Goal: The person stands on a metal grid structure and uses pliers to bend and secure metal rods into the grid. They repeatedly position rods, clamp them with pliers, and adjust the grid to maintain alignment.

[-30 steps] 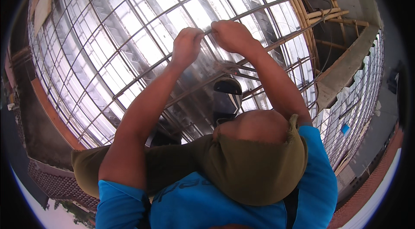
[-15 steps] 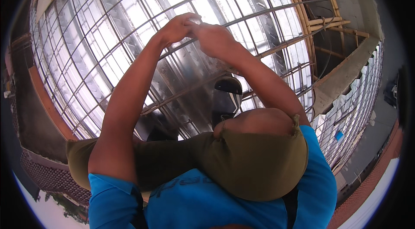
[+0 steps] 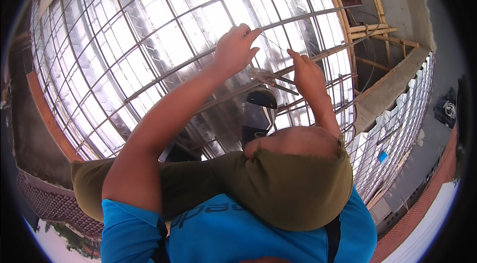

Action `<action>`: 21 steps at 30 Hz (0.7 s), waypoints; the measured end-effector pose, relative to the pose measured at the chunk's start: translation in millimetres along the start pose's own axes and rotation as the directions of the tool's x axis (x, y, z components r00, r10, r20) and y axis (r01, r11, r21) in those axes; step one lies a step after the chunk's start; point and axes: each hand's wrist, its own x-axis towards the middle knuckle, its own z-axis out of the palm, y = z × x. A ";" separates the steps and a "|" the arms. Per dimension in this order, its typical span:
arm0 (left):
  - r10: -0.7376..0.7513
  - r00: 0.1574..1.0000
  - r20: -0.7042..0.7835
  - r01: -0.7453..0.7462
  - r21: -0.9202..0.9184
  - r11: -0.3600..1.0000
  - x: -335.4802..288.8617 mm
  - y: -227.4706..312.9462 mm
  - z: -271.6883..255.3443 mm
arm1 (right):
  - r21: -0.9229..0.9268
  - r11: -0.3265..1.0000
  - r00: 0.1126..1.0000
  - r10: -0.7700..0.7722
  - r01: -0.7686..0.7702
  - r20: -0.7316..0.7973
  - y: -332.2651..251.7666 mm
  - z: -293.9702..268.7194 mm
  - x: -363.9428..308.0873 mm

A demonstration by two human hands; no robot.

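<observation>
A thin tie wire [image 3: 274,43] stretches between my two hands, over a grid of steel rebar. My left hand [image 3: 236,50] is beside a rebar [image 3: 283,22], its fingertips on one end of the wire and the thumb a little apart. To the right and lower, my right hand [image 3: 309,75] pinches the other end between thumb and forefinger. Between the hands and my shoe, a dark two-armed tool [image 3: 278,83], perhaps pincers, lies on the bars; its exact kind is unclear.
Shiny corrugated metal sheeting [image 3: 149,39] lies beneath the rebar grid. Bamboo poles [image 3: 343,19] frame an opening at the right, beside a rough concrete edge [image 3: 382,89]. My shoe [image 3: 260,111] stands on the grid. A small blue object [image 3: 382,157] lies farther right.
My hands were together at the rebar and are now apart. The right hand has moved right and down, drawing the wire out; the left hand has shifted right.
</observation>
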 end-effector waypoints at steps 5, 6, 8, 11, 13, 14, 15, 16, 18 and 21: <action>0.104 0.977 0.188 -0.130 0.133 0.983 36.8 -4.1 10.6 | -0.253 0.942 0.788 -0.326 0.222 -0.521 -23.4 -20.4 -37.0; 0.095 0.969 0.229 -0.130 0.143 0.981 43.8 0.7 10.1 | -0.185 0.920 0.775 -0.391 0.346 -0.497 -27.4 -17.8 -52.0; 0.119 0.954 0.277 -0.157 0.122 0.980 52.5 10.1 12.6 | 0.068 0.827 0.824 -0.541 0.557 -0.167 -28.6 -8.2 -73.7; 0.112 0.920 0.376 -0.188 0.172 0.967 54.8 3.4 22.0 | 0.084 0.947 0.949 -0.304 0.311 -0.080 -10.0 33.0 -77.7; 0.071 0.942 0.329 -0.128 0.155 0.980 59.4 5.7 25.0 | 0.029 0.969 0.964 -0.242 0.246 -0.106 13.9 55.1 -70.7; 0.060 0.949 0.309 -0.106 0.134 0.985 62.0 9.2 27.9 | -0.038 0.965 0.960 -0.263 0.260 -0.100 23.8 59.9 -68.1; 0.030 0.963 0.267 -0.058 0.096 0.994 62.7 6.4 28.4 | -0.089 0.955 0.953 -0.290 0.283 -0.088 28.3 66.1 -64.4; -0.003 0.974 0.225 -0.010 0.057 0.998 67.5 1.8 27.8 | -0.141 0.942 0.945 -0.318 0.305 -0.075 31.2 72.3 -64.0; -0.150 0.956 0.253 0.183 -0.110 0.977 75.5 1.5 18.0 | -0.212 0.929 0.943 -0.325 0.303 -0.074 24.7 64.7 -64.6; -0.346 0.862 0.371 0.486 -0.405 0.775 87.3 -9.9 -2.3 | -0.218 0.937 0.956 -0.289 0.272 -0.051 12.4 45.2 -72.9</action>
